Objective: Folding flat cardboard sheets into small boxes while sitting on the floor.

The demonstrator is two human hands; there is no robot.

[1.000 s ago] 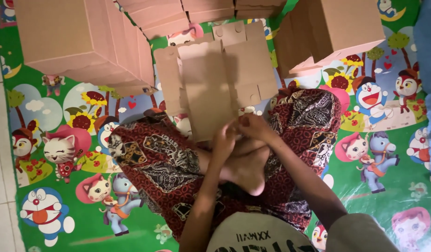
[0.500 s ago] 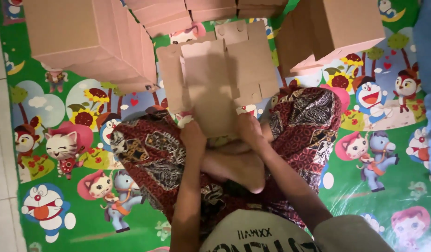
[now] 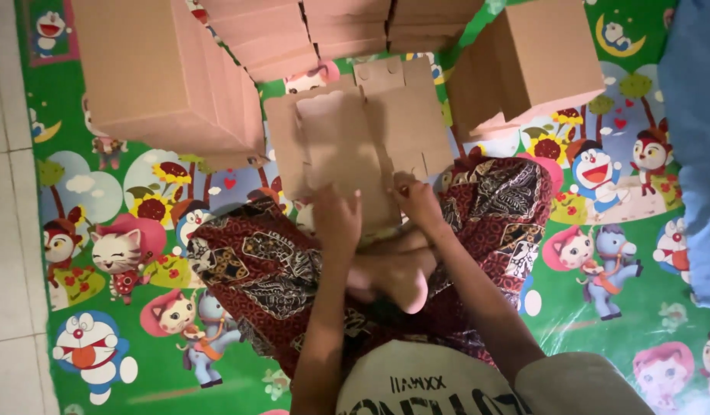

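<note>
- We are looking down at a person sitting cross-legged on a green cartoon mat (image 3: 140, 330), with a flat cardboard sheet (image 3: 355, 146) lying just ahead of the knees.
- The left hand (image 3: 337, 219) is pressing down on the near edge of the cardboard sheet, fingers spread flat on it and gripping nothing.
- The right hand (image 3: 418, 201) is touching the same near edge, just to the right of the left hand, and its fingers are curling onto the sheet; we cannot tell whether they are pinching a flap or only resting there.
- The sheet is stretching away from both hands, its tabbed far end reaching toward the stacked boxes.
- Beyond the left hand and off to its left, a big closed cardboard box (image 3: 163, 77) is standing on the mat.
- Beyond the right hand and off to its right, a second box (image 3: 532, 65) is sitting tilted, its lower flap hanging loose.
- Straight ahead of both hands, past the sheet, a row of folded boxes (image 3: 332, 31) is lying stacked.
- Under the forearms, the patterned red skirt (image 3: 247, 269) is covering the legs, and a bare foot (image 3: 397, 277) is showing between the wrists.
- Far to the right of the right hand, a blue cloth (image 3: 697, 154) is hanging along the edge of our view.
</note>
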